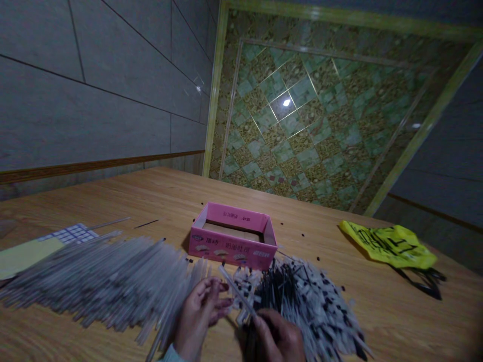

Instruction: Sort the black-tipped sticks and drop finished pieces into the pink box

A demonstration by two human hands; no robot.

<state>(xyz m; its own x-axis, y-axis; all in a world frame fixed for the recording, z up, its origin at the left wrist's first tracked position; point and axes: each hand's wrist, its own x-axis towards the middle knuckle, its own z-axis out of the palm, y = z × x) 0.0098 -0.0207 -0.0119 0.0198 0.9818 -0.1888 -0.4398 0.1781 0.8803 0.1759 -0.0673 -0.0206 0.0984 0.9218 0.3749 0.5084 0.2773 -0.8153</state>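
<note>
My right hand pinches a slim translucent tube near its lower end; the tube slants up to the left. My left hand is beside it, palm turned toward the tube, with its fingers loosely bent and apart and nothing clearly seen in them. A wide heap of long translucent tubes spreads to the left of that hand. Just past the fingers lie small clear and black pieces. To the right is a mixed pile of clear tubes with black parts.
An open pink cardboard box stands behind the piles on the wooden table. A yellow bag with black lettering lies at the right. Pale yellow paper sits at the far left. Tiny black bits are scattered about.
</note>
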